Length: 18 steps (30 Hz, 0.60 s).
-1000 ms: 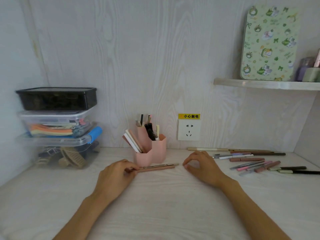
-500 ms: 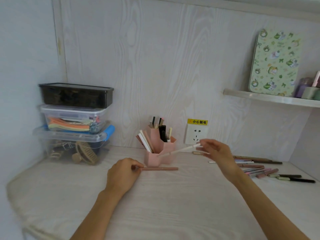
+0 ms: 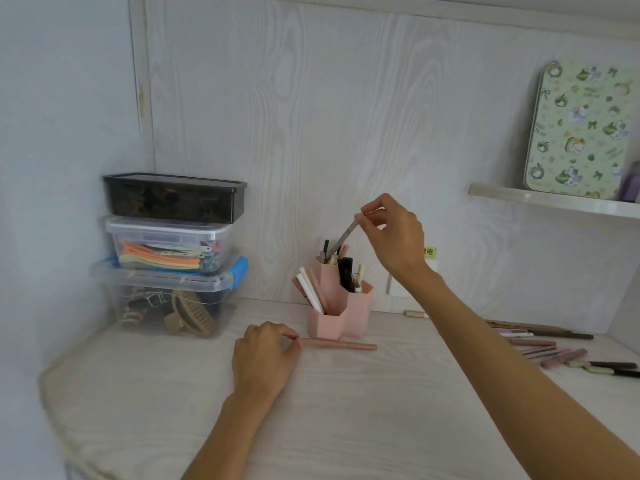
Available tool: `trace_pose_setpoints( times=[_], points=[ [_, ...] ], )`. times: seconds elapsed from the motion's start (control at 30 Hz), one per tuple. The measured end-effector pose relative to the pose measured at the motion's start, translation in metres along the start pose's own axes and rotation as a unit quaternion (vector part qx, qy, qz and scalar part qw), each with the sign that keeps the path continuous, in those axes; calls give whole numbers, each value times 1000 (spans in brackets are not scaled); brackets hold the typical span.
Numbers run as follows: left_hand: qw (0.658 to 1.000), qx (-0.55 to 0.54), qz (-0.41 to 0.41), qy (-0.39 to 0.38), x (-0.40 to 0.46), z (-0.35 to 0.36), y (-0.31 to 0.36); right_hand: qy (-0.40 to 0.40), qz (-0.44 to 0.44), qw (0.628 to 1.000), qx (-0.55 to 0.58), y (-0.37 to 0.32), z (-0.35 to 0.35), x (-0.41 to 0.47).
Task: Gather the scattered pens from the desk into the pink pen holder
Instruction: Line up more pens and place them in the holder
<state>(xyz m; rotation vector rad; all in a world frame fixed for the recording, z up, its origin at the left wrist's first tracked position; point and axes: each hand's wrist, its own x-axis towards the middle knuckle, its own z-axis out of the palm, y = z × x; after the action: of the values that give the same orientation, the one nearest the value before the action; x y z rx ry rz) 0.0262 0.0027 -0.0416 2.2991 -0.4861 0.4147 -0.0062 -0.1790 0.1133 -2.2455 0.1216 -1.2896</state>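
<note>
Presently, two hands are in view. The left hand (image 3: 265, 358) rests on the desk (image 3: 346, 417), fingers curled, its fingertips pinching the near end of one pink pen (image 3: 341, 345); that pen lies flat, running rightward from the fingers and just in front of the pink pen holder (image 3: 341, 311). Whether pen and holder base touch cannot be determined.

Beyond and above, the right hand (image 3: 394, 239) is raised over the holder, thumb and forefinger clamped on the top end of one grey pen (image 3: 341, 241). The pen slants down-left from the fingers, its lower tip among the pens in the tallest rear compartment.

One holder, three hexagonal compartments visible. Contents are crowded; an exact pen count is not possible.

To the right of the right forearm lies a cluster of scattered pens (image 3: 540, 346), roughly ten; several overlap, and the outermost run to the frame edge. One further beige pen (image 3: 415, 313) is largely hidden behind the forearm.

Left of the left hand: three stacked storage boxes (image 3: 173, 251), one dark on top and two clear below. The wall socket (image 3: 398, 285) behind the right wrist is mostly hidden. On the shelf (image 3: 554, 202), one patterned tin (image 3: 581, 129); a purple item beside it is cut off.
</note>
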Motion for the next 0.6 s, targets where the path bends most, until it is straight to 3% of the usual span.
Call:
trace_pose_setpoints(
  times=[0.13,0.27,0.33,0.4,0.5,0.6],
  points=[
    [993,-119,1,16,1,0,7,-64,-2,997,-54,6,17,-2],
    [979,-197,-29,39,4,1,8,-191,-49,968,-158,21,31,-5],
    [974,-219,-41,48,5,2,7,-232,-46,959,-155,26,30,-6],
    [971,-233,-39,46,6,4,7,-222,-50,968,-104,33,22,-11],
    [971,-236,-26,43,4,4,8,-135,-33,990,-34,58,1,-34],
    [966,-255,-8,46,5,5,12,-82,51,985,-141,114,-31,-65]
  ],
)
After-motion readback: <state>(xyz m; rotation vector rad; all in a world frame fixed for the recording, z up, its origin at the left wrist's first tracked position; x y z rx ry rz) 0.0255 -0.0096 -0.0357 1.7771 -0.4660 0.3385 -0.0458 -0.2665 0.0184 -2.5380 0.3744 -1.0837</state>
